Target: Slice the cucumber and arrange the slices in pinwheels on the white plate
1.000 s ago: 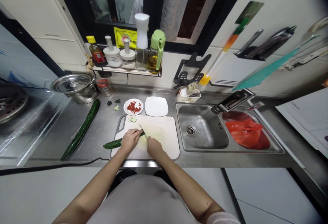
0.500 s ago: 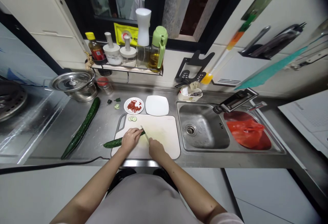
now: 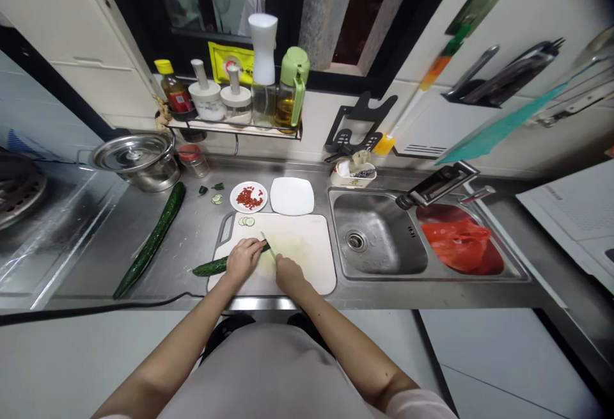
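A dark green cucumber (image 3: 210,268) lies across the white cutting board (image 3: 307,252), its left end past the board's edge. My left hand (image 3: 244,259) is closed over it near its right end. In my right hand (image 3: 289,276) is the handle of a knife (image 3: 268,244); the blade, seen nearly edge-on, stands at the cucumber's right end. Whether it touches the flesh cannot be made out. A few pale cucumber slices (image 3: 246,221) rest at the board's upper left. Behind the board are a plate of chopped red pieces (image 3: 249,197) and a white square plate (image 3: 292,196).
A second, whole cucumber (image 3: 150,240) lies to the left, near a lidded steel pot (image 3: 139,157). To the right is a double sink (image 3: 384,268) with a red plastic bag (image 3: 458,246). A shelf of condiments (image 3: 235,128) hangs behind. A black cable (image 3: 105,307) runs along the front edge.
The view has shifted slightly. Both hands, the knife and the cucumber keep nearly the same places on the board.
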`<state>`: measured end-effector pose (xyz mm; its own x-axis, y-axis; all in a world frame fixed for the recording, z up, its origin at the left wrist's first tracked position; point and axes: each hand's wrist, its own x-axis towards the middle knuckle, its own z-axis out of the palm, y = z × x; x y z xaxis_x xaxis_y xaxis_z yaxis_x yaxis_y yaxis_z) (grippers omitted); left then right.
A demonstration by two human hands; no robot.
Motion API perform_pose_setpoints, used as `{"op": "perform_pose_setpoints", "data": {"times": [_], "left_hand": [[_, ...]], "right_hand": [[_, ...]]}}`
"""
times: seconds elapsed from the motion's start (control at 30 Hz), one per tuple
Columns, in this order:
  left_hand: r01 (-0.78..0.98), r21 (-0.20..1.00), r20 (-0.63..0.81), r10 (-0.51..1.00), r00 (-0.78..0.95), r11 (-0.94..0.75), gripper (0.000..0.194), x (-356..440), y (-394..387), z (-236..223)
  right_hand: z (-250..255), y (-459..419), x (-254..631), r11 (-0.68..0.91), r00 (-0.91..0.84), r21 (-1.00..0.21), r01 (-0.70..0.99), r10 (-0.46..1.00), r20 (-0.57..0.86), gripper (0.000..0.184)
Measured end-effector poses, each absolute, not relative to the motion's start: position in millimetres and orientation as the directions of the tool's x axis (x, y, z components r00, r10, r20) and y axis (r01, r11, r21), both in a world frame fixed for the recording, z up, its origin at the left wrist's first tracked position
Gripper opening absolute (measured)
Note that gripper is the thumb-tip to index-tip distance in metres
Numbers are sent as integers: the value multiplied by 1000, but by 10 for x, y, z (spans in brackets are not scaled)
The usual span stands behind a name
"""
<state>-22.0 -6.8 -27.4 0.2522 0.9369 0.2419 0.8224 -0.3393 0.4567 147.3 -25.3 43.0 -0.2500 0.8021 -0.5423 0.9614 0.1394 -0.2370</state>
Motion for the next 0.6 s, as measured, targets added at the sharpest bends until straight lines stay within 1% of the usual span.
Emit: {"op": "perform_pose_setpoints", "data": {"times": [0.4,0.6], "left_hand": [[832,445,237,939,248,-332,28,-225,-73,-288],[834,449,241,942,232,-320,28,-208,-91,-253]], "right_hand": [[398,-199,1390,101,-239,-282,954,826,-510,33],[406,-175,1357,102,-230,-274,956,842,-488,34]]}}
